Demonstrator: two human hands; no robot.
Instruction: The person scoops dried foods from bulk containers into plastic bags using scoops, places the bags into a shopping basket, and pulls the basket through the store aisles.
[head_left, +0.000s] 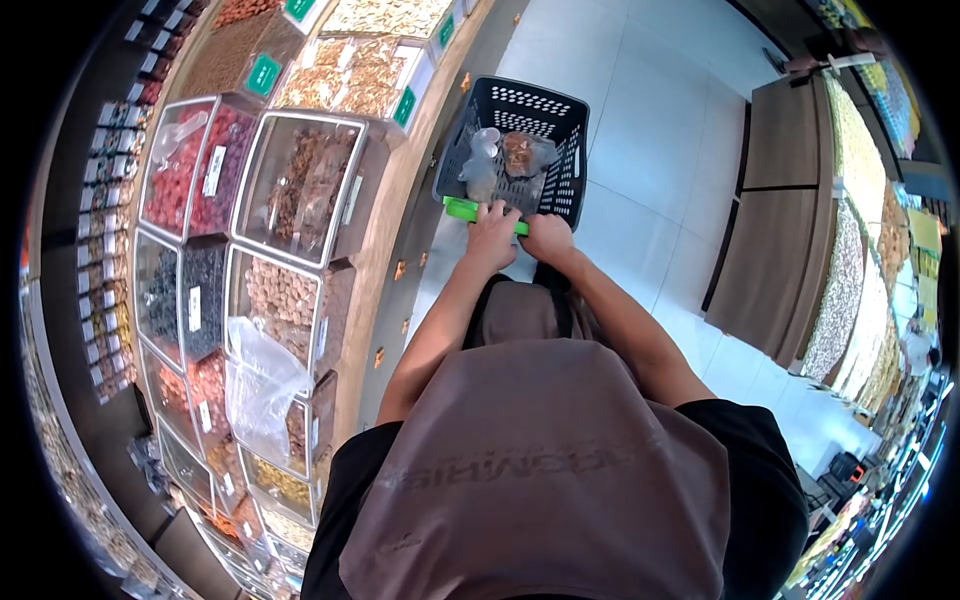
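Both of my hands hold the green handle of a dark shopping basket in front of me. My left hand is closed around the handle near its middle. My right hand grips its right end, close beside the left one. Inside the basket lie a clear plastic bag with pale contents and another bag with something reddish-brown in it. The handle's left end sticks out past my left hand. Part of the basket's near wall is hidden behind my hands.
Along my left runs a wooden display stand with clear lidded bins of dried foods, such as a red-filled bin. A crumpled plastic bag lies over the bins. Pale tiled floor stretches ahead. On the right stands a brown display counter with grains.
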